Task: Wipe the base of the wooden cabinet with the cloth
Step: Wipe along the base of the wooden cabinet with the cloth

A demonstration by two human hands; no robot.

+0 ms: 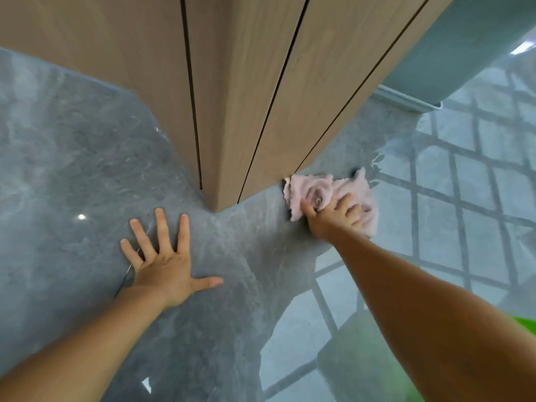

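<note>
A tall wooden cabinet [237, 91] with dark vertical door gaps rises from the glossy grey floor, its corner pointing toward me. A crumpled pale pink cloth [324, 190] is pressed against the foot of the cabinet's right face, where it meets the floor. My right hand [333, 216] lies on the cloth with fingers curled into it, gripping it. My left hand [165, 256] rests flat on the floor left of the cabinet corner, fingers spread, holding nothing.
The polished grey marble floor [72, 169] reflects a window grid at the right. A pale teal wall with a light skirting [406, 97] runs behind the cabinet at the upper right. A green blurred patch [522, 323] shows at the right edge.
</note>
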